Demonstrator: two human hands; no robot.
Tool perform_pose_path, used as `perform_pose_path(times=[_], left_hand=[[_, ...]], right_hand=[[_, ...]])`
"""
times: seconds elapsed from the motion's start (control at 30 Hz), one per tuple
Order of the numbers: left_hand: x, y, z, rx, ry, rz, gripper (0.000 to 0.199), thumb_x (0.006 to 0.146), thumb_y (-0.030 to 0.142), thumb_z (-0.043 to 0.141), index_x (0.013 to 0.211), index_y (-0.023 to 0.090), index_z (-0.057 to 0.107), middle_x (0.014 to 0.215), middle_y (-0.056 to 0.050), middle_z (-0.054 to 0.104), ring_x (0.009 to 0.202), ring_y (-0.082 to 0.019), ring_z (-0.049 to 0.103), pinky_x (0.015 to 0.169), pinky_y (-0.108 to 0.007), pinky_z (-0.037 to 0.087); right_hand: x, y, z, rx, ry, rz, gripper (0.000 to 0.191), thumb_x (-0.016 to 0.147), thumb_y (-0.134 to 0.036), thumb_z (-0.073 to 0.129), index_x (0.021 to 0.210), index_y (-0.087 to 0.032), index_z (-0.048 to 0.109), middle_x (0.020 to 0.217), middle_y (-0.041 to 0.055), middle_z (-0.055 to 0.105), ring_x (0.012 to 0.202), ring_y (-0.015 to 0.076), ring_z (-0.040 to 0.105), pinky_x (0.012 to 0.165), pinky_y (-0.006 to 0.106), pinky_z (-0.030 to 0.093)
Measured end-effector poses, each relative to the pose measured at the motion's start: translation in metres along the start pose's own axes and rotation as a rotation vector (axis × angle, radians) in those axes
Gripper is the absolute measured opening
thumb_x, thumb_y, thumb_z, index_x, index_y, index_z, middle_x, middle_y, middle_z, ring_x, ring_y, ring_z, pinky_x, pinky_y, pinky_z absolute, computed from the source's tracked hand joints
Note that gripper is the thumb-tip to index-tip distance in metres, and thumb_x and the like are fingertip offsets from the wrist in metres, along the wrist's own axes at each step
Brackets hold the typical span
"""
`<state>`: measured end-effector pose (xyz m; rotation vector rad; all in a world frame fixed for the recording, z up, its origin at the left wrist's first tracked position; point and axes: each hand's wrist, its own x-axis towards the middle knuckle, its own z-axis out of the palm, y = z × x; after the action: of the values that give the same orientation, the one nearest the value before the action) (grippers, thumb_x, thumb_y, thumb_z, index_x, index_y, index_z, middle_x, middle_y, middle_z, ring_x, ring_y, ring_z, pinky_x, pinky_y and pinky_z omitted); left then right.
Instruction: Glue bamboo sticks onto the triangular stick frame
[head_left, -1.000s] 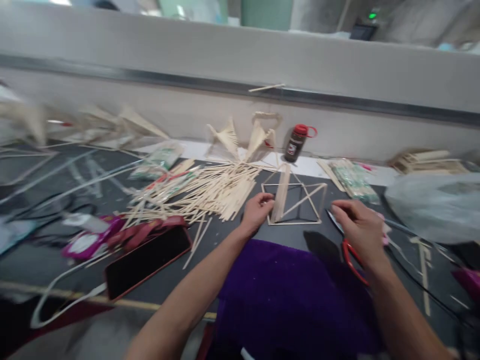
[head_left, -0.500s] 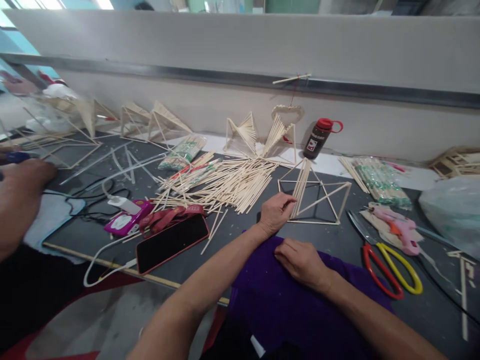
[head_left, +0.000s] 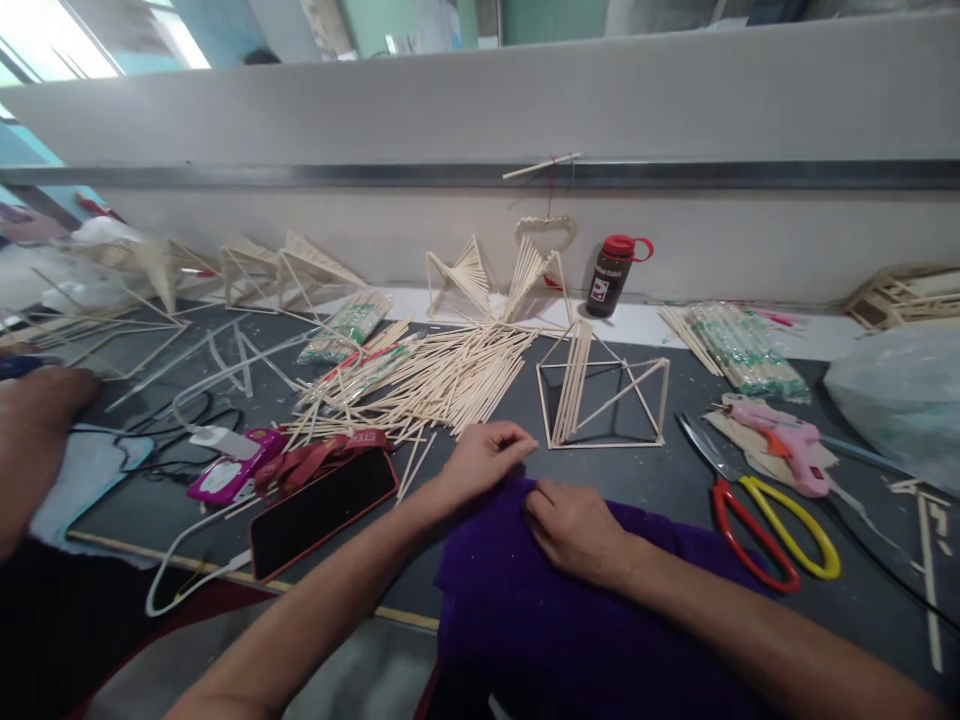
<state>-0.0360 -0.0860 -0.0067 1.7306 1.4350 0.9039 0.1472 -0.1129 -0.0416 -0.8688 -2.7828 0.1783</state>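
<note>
My left hand [head_left: 486,462] hovers over the dark tabletop by the purple cloth [head_left: 495,590], thumb and fingers drawn together. Whatever may lie between its fingertips does not show. Curled against the cloth is my right hand [head_left: 576,528], its fingertips turned in so that I cannot see what they hold. Just beyond both hands stands a frame of thin wooden sticks [head_left: 606,447] with crossed braces. Several parallel sticks [head_left: 576,385] lean side by side across its left face, and neither hand touches them.
Loose wooden sticks [head_left: 457,375] lie heaped to the left, behind a phone [head_left: 322,512] with a cable. Scissors [head_left: 750,500] and a pink glue gun [head_left: 787,440] are at the right. A red-capped bottle [head_left: 609,280] stands near the partition. Another person's arm [head_left: 34,440] reaches in at left.
My left hand has drawn back from the sticks on the frame, towards me and leftward. My right hand stays on the purple cloth. The view has shifted slightly.
</note>
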Motion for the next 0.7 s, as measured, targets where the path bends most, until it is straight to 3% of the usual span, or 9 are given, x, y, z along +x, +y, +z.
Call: perform_pose_path(times=[0.13,0.27,0.47,0.6,0.7], left_hand=[[0.053,0.000,-0.033,0.371,0.069,0.017,0.020,0.082,0.034,0.059,0.086,0.023,0.074,0.080,-0.002,0.073,0.076,-0.019,0.064,0.070,-0.026,0.043],[0.116,-0.002,-0.043,0.754,0.079,-0.012,0.027,0.086,0.030,0.050,0.097,0.026,0.074,0.101,-0.004,0.073,0.096,-0.022,0.064,0.080,-0.029,0.044],[0.176,-0.013,-0.028,0.847,0.102,-0.117,0.023,0.081,0.031,0.057,0.088,0.019,0.076,0.095,-0.014,0.073,0.097,-0.028,0.065,0.080,-0.034,0.046],[0.193,-0.023,-0.018,0.841,0.101,-0.207,0.026,0.071,0.023,0.066,0.093,0.012,0.075,0.104,-0.023,0.070,0.103,-0.034,0.063,0.083,-0.038,0.046],[0.201,-0.025,-0.023,0.797,0.095,-0.241,0.022,0.064,0.016,0.069,0.085,0.012,0.075,0.098,-0.023,0.071,0.100,-0.035,0.064,0.083,-0.038,0.046]], right_hand=[[0.021,-0.004,-0.002,-0.037,-0.093,-0.012,0.016,0.092,-0.025,0.043,0.094,-0.017,0.056,0.083,0.0060,0.064,0.065,0.0185,0.061,0.051,0.030,0.029],[0.035,-0.010,0.007,-0.048,-0.053,-0.068,0.014,0.090,-0.024,0.044,0.092,-0.016,0.055,0.082,0.0074,0.064,0.065,0.0202,0.062,0.050,0.031,0.030],[0.036,-0.010,0.010,-0.047,-0.049,-0.060,0.012,0.090,-0.025,0.044,0.091,-0.017,0.053,0.083,0.0068,0.065,0.068,0.0199,0.063,0.051,0.029,0.034],[0.037,-0.008,0.006,-0.030,-0.066,-0.054,0.016,0.091,-0.027,0.041,0.093,-0.017,0.053,0.085,0.0063,0.065,0.068,0.0197,0.064,0.052,0.028,0.036],[0.038,-0.006,0.004,-0.007,-0.086,-0.067,0.017,0.092,-0.028,0.040,0.095,-0.017,0.053,0.086,0.0068,0.066,0.069,0.0198,0.064,0.052,0.029,0.038]])
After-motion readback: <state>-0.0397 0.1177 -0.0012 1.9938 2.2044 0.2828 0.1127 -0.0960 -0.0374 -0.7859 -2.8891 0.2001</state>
